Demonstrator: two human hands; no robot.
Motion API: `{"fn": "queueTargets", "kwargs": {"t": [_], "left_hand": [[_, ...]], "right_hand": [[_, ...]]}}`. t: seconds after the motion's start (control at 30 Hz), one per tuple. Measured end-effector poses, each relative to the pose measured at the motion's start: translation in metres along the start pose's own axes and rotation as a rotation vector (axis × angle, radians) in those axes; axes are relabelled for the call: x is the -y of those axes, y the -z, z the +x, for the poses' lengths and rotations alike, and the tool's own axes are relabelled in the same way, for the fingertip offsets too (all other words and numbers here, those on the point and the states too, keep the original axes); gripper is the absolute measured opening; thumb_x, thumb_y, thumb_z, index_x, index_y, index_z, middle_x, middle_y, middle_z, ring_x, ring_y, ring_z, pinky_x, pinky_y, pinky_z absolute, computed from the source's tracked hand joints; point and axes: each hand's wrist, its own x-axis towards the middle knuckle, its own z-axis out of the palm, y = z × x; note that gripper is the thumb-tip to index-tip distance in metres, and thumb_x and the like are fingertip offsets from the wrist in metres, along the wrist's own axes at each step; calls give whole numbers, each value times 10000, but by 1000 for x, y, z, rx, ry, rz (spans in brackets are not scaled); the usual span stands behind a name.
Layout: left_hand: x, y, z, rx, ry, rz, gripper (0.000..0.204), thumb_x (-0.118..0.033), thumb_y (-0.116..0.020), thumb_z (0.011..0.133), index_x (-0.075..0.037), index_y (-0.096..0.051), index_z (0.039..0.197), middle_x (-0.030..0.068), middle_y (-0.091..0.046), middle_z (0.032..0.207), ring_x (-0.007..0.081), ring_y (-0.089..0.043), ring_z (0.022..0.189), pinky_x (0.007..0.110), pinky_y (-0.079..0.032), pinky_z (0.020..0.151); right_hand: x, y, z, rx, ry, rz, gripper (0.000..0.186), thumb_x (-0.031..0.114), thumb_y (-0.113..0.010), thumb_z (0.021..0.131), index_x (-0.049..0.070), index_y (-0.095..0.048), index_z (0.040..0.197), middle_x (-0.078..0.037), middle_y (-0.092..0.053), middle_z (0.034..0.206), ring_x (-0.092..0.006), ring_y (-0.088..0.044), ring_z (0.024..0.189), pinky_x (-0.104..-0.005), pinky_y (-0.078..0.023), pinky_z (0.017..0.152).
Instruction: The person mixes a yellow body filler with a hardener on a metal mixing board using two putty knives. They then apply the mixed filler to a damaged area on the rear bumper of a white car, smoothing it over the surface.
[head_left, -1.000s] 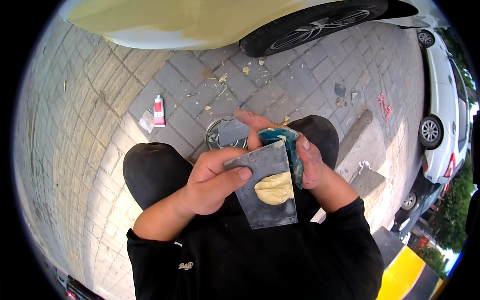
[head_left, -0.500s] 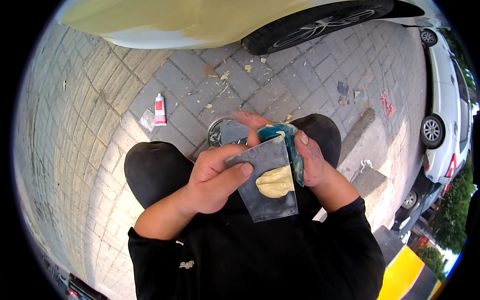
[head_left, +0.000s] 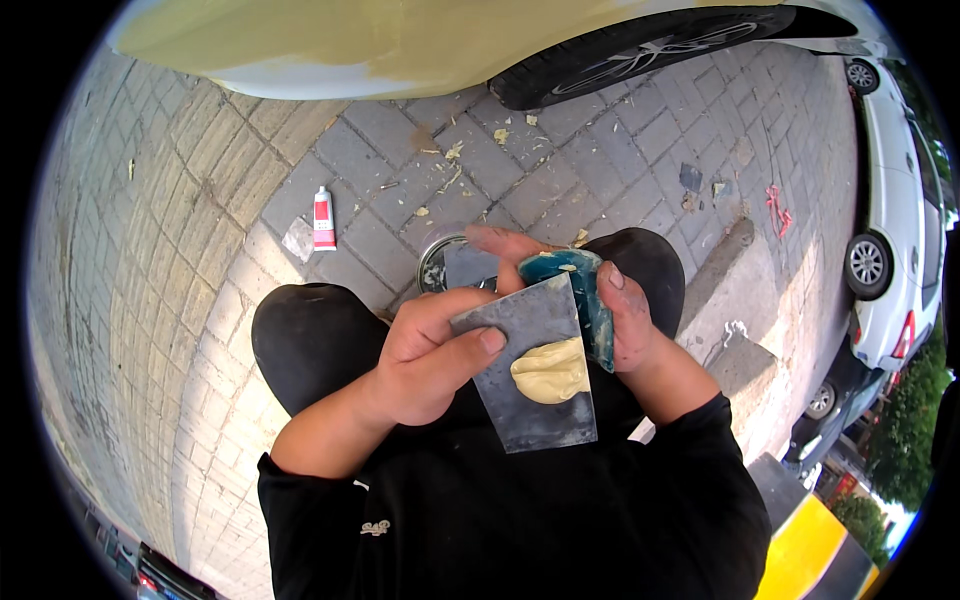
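Observation:
My left hand (head_left: 435, 360) grips a grey flat plate (head_left: 500, 390) by its upper left part, thumb on top. A mound of pale yellow paste (head_left: 548, 370) sits toward the plate's right side. My right hand (head_left: 628, 320) holds a teal, paste-smeared scraper (head_left: 560, 262) just behind the plate's right edge, its thumb on the scraper and a finger stretched out to the left. Behind both hands, an open round tin (head_left: 431, 262) with a grey sheet (head_left: 466, 264) on it is partly hidden.
A red-and-white tube (head_left: 323, 220) lies on paving (head_left: 180, 250) with yellow scraps. A car's yellow-coated panel (head_left: 330, 40) and wheel (head_left: 640, 55) stand ahead. A concrete kerb (head_left: 725, 280), parked white car (head_left: 890, 220) and yellow-black block (head_left: 800, 540) are at right. My knees flank the hands.
The plate and both hands sit slightly higher than a second ago, still holding the same things. The surroundings have shifted slightly in the view. The paste stays on the plate.

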Motion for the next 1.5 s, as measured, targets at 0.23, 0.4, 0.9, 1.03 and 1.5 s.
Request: {"fn": "queueTargets", "kwargs": {"t": [0.23,0.4,0.9,1.03,1.5], "left_hand": [[3,2,-1,-63,21,6,256,-32,-546,909,80,-554,1139,137,-665,981,173,-637,888,301,-497,791],[2,4,-2,-65,30,13,257,-31,-548,908,84,-555,1138,142,-663,988,177,-638,888,301,-500,787],[0,6,-2,-48,51,18,213,-29,-512,941,72,-574,1118,59,-652,944,87,-561,859,251,-448,749],[0,5,-3,-47,62,-28,213,-30,-518,943,70,-572,1123,57,-651,960,86,-561,874,249,-450,766],[0,5,-3,-37,33,-36,234,-10,-497,941,77,-555,1150,75,-649,1021,102,-572,938,270,-462,823]], "right_hand": [[0,-12,4,-147,18,-36,1008,718,-349,852,-169,-368,1330,-76,-543,987,-169,-516,980,-304,-346,973],[-5,-6,6,-82,104,-143,924,714,-328,859,-138,-531,1155,-119,-557,989,-266,-457,1183,-406,-226,1104],[-12,-2,6,-54,90,-96,827,718,-361,848,-58,-586,1023,-118,-560,1019,-280,-374,1277,-440,-144,1142],[-8,0,3,10,18,-41,857,737,-447,840,-43,-527,1184,-219,-239,1538,-233,-354,1348,-376,-280,1097],[-6,-6,7,-15,27,-29,894,742,-451,831,-61,-513,1219,-227,-261,1525,-232,-373,1333,-361,-293,1085]]}}
